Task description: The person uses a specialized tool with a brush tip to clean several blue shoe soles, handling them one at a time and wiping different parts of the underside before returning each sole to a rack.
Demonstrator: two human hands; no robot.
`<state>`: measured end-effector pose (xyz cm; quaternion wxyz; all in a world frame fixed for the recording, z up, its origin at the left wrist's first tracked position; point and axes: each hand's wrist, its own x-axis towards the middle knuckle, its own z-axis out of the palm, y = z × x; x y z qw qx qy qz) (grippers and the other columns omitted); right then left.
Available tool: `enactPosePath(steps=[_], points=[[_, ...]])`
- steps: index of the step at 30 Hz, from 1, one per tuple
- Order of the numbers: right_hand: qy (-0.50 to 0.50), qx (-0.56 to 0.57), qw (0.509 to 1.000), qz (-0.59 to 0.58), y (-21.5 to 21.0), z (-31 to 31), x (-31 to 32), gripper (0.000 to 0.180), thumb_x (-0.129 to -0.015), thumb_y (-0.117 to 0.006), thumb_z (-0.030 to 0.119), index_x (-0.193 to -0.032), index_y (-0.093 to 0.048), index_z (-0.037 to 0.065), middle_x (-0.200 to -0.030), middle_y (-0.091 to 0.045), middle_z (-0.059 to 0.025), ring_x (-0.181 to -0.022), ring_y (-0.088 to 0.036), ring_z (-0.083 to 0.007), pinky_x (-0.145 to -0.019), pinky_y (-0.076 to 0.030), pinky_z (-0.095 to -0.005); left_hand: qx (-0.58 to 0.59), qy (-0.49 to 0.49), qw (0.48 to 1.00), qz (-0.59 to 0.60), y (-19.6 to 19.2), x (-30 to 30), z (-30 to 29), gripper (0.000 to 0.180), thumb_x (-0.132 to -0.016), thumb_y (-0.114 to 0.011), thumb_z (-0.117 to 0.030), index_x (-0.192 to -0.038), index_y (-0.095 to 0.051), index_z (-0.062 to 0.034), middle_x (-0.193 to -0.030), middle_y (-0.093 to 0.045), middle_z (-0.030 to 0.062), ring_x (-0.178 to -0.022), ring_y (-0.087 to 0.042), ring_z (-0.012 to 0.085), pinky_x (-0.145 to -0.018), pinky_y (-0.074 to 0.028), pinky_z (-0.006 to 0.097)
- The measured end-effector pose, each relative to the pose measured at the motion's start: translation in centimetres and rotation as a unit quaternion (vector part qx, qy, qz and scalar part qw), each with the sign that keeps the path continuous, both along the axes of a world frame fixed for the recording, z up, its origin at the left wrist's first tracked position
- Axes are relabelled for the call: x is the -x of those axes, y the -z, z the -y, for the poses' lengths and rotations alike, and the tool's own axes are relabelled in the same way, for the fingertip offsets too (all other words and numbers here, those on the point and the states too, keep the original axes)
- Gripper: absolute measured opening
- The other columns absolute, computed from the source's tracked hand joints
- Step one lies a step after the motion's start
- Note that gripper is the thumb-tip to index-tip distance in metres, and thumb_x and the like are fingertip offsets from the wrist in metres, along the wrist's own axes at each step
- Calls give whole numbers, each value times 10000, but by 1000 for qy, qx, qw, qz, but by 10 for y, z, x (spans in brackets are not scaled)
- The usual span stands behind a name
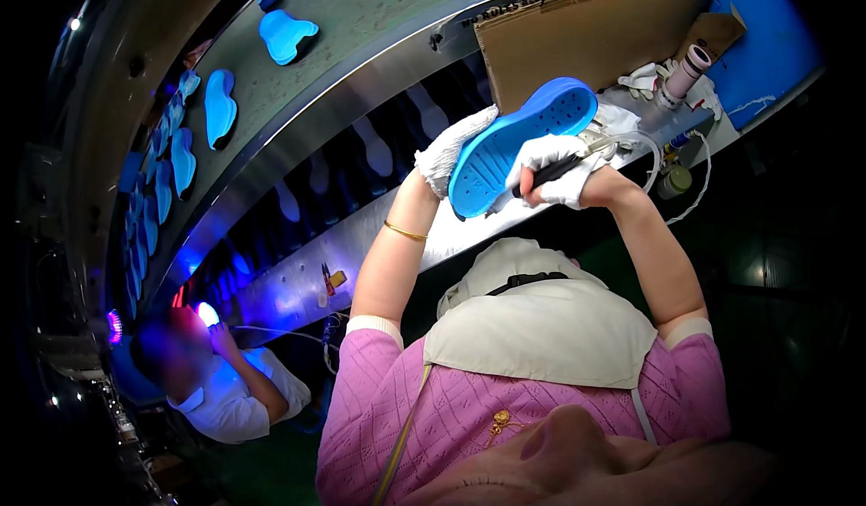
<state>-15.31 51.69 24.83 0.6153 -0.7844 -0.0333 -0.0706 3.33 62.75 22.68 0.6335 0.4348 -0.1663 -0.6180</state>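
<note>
A bright blue shoe sole (528, 136) with ridges and small holes is held up and tilted over the workbench. My left hand (458, 148), in a white knit glove, grips the sole along its left side. My right hand (561, 165), also gloved with some fingertips bare, is closed round a slim tool with a black handle (556, 171). A metal part and a clear hose run from that tool to the right. The right hand is in front of the sole, hiding part of it. Whether the tool touches the sole, I cannot tell.
A curved conveyor belt (379, 5) carries several blue soles (219, 109). Behind the bench (379, 222) stands a cardboard sheet (586, 41). White gloves (640, 82) and a pink cylinder (687, 73) lie at right. A co-worker (239, 389) sits at left, near pliers (327, 279).
</note>
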Motion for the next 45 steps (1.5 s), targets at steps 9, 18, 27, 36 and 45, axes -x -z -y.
enactPosePath(steps=[9, 18, 27, 36, 45], points=[[49, 186, 981, -22, -3, 13, 11, 123, -651, -704, 10, -733, -626, 59, -829, -660, -56, -800, -634, -184, -731, -503, -283, -86, 77, 990, 81, -18, 7, -4, 429, -890, -597, -398, -1043, -635, 0, -942, -676, 126, -769, -662, 201, -709, -562, 309], [203, -58, 978, -7, -18, 28, 23, 82, -761, -724, 47, -816, -665, 36, -743, -641, -27, -708, -611, -94, -648, -489, -231, 63, 149, 979, -125, -7, 25, -12, 750, -902, -418, -581, -1325, -417, 39, -1212, -531, 293, -1010, -577, 485, -872, -463, 599], [264, -7, 940, 216, 23, 6, 10, 103, -791, -669, -40, -846, -610, 24, -793, -613, -29, -715, -577, -84, -656, -471, -215, 103, 69, 982, -140, 9, 25, -21, 740, -922, -351, -585, -1348, -382, 19, -1196, -537, 271, -982, -582, 477, -831, -484, 590], [157, 236, 924, 256, -7, -11, 11, 217, -639, -657, -89, -789, -585, 51, -823, -585, -112, -774, -589, -273, -703, -477, -328, 122, -91, 988, -38, -6, 22, -26, 640, -931, -400, -548, -1225, -509, 10, -1019, -632, 187, -789, -665, 315, -701, -576, 454], [219, 256, 898, 282, -44, -3, 10, 205, -638, -625, -115, -768, -586, 39, -872, -618, -112, -777, -612, -236, -687, -484, -310, 127, -80, 989, 2, -15, 27, -34, 555, -946, -431, -487, -1213, -504, -6, -973, -646, 161, -748, -666, 256, -669, -579, 386]])
